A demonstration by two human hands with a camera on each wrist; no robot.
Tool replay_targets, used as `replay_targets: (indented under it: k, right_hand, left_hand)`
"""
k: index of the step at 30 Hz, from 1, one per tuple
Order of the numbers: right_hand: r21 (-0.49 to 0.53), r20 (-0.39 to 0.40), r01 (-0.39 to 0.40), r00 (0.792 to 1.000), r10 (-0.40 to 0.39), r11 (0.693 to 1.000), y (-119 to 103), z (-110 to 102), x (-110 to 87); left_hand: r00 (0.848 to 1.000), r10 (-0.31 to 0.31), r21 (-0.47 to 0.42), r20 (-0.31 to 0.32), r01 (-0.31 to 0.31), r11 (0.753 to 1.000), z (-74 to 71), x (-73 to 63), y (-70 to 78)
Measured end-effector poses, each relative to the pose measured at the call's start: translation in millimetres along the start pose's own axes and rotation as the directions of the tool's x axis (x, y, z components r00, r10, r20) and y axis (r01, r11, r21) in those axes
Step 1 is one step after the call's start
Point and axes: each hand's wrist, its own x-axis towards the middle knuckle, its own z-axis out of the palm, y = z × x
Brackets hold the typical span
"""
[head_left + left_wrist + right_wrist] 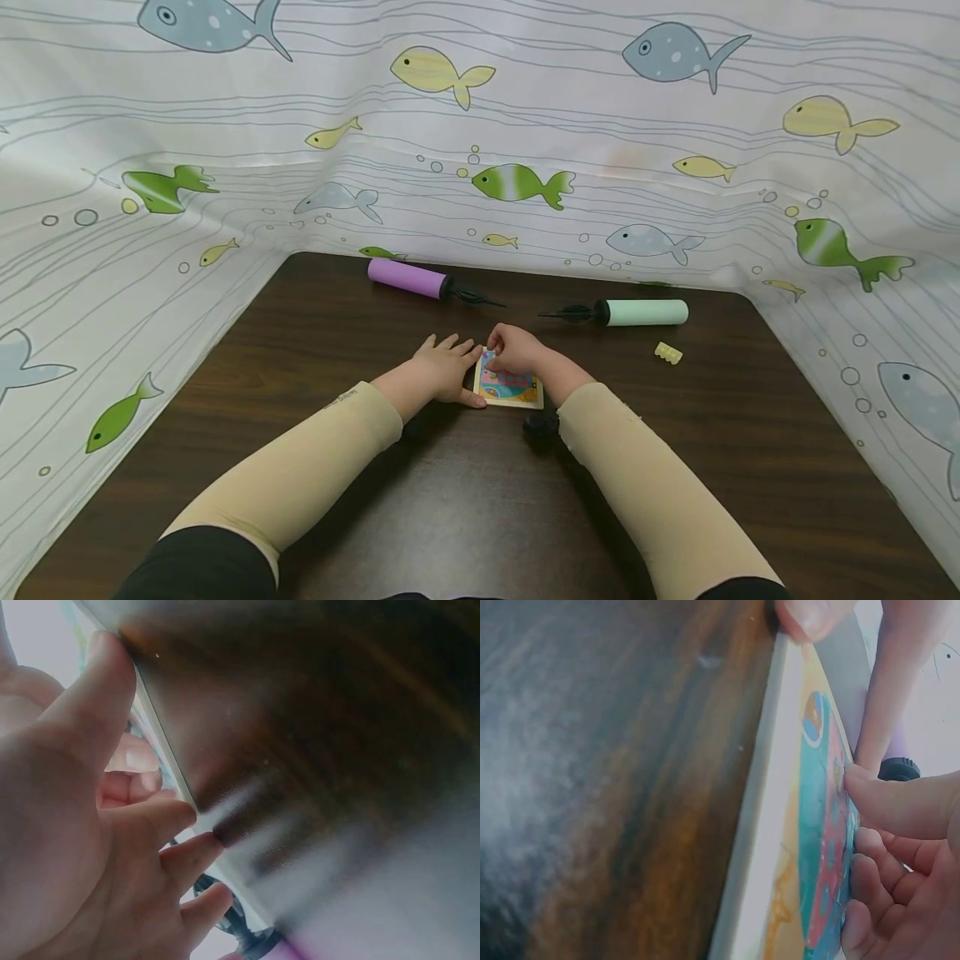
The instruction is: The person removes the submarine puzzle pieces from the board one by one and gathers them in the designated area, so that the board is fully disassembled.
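Note:
A small, square picture puzzle [512,400] with a pale rim and a pink and teal picture lies flat mid-table. Along its left edge, my left hand [446,372] rests with fingers spread and straight. The left thumb [112,675] touches the rim at the near left corner. Over the upper left of the puzzle, my right hand [517,350] bends its fingers and thumb down onto the picture. Those right fingertips [861,874] pinch at a puzzle piece there, which the hand mostly hides. The pink part [829,847] of the picture shows beside them.
Behind the hands lie a purple hand pump [408,277] and a mint green hand pump [647,312], their black nozzles pointing toward each other. A small pale yellow piece [668,353] with a wavy edge lies at the right. A fish-print curtain [525,108] surrounds the dark table [457,517].

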Motion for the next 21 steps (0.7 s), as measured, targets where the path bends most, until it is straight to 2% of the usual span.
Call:
replay_targets:
  k: [6, 13, 21]
  right_hand:
    - [-0.033, 0.014, 0.006, 1.0, -0.006, 0.999, 0.2, -1.7, -1.5]
    - [0.035, 0.034, 0.012, 0.999, -0.013, 0.999, 7.3, -7.1, -0.3]
    - [0.04, 0.033, 0.032, 0.999, -0.033, 0.999, 8.9, -5.3, 0.1]
  left_hand:
    - [1.0, 0.007, 0.0, -0.005, -0.007, 1.0, -1.0, -1.3, 1.1]
    - [1.0, -0.001, -0.001, -0.003, 0.001, 1.0, -2.6, -3.5, 2.3]
    - [1.0, -0.001, 0.005, 0.0, 0.001, 1.0, -2.3, -3.5, 2.7]
